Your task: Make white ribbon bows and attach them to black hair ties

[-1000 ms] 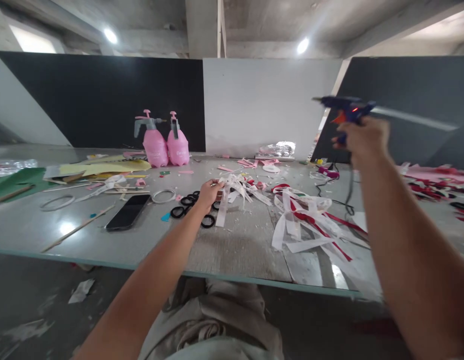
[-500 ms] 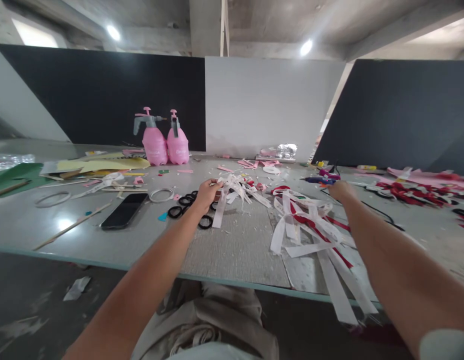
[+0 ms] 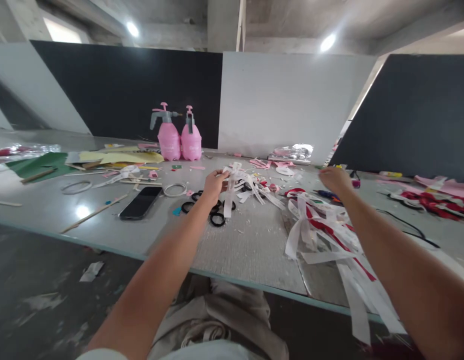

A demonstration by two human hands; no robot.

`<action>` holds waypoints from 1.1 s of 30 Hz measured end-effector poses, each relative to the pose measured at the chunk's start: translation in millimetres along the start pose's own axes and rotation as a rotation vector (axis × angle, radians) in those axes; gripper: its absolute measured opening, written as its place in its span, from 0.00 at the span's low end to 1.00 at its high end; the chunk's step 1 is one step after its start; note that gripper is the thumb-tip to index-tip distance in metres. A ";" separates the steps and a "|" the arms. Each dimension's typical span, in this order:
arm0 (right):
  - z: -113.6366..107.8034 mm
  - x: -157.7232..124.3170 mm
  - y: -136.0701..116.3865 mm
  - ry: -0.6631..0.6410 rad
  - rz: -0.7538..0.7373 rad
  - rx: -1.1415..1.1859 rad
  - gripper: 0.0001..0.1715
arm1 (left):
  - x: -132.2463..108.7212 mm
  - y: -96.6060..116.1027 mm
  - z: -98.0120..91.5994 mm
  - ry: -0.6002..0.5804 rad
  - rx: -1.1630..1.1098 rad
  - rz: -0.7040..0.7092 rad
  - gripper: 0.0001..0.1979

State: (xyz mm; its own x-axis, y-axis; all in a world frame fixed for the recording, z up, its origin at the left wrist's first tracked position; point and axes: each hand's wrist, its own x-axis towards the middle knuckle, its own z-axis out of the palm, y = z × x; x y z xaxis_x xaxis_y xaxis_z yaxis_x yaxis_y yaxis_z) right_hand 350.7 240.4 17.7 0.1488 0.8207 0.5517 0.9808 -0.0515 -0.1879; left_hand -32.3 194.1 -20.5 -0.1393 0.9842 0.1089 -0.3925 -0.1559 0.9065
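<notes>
In the head view, my left hand (image 3: pixel 214 186) pinches a white ribbon bow (image 3: pixel 236 172) whose tails hang over the table. Below that hand lie several black hair ties (image 3: pixel 217 219). My right hand (image 3: pixel 334 179) is held above the table with its fingers drawn together; what they hold, if anything, is hidden. Under and behind it shows a dark blue glue gun (image 3: pixel 325 194), partly covered by the hand and forearm. White and red ribbon strips (image 3: pixel 310 225) lie in a heap beside my right forearm, some hanging over the edge.
A black phone (image 3: pixel 141 203), a white ring (image 3: pixel 175 190) and thin sticks (image 3: pixel 93 214) lie to the left. Two pink spray bottles (image 3: pixel 169 140) stand at the back. Red and white ribbon pieces (image 3: pixel 430 200) and a black cord (image 3: pixel 408 225) are at right.
The view has swung left, so the table things appear farther right. My right hand has moved up and left from the glue gun. My left hand keeps the ribbon bow.
</notes>
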 end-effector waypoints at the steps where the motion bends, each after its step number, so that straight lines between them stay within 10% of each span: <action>1: -2.3 -1.6 -30.0 -0.100 -0.067 0.049 0.12 | 1.2 4.2 -3.5 0.011 -0.034 0.015 0.12; 6: 10.8 -56.1 -180.5 -0.690 -0.474 0.249 0.14 | 4.9 22.2 -21.0 0.090 -0.197 0.092 0.11; 11: 42.8 -107.6 -247.2 -0.559 -0.510 0.187 0.17 | 7.2 27.9 -28.2 0.141 -0.233 0.085 0.11; 18: 45.3 -109.4 -218.3 -0.416 -0.399 0.295 0.10 | 10.7 27.0 -33.6 0.163 -0.125 0.080 0.11; 24: 40.0 -99.8 -182.8 -0.234 -0.115 0.898 0.19 | 10.2 8.3 -23.8 0.243 0.032 0.122 0.10; 33: 33.9 -100.3 -194.4 -0.167 -0.007 1.242 0.16 | -8.7 -21.3 8.9 0.021 0.172 0.052 0.08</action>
State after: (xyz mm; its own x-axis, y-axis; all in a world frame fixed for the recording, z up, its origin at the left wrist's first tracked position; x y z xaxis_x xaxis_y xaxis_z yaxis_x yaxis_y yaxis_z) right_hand 140.8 187.4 -28.6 0.0370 0.8855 0.4632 0.1871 0.4491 -0.8736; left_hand -14.6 189.6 -37.1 -0.1744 0.9731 0.1505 -0.2230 -0.1879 0.9565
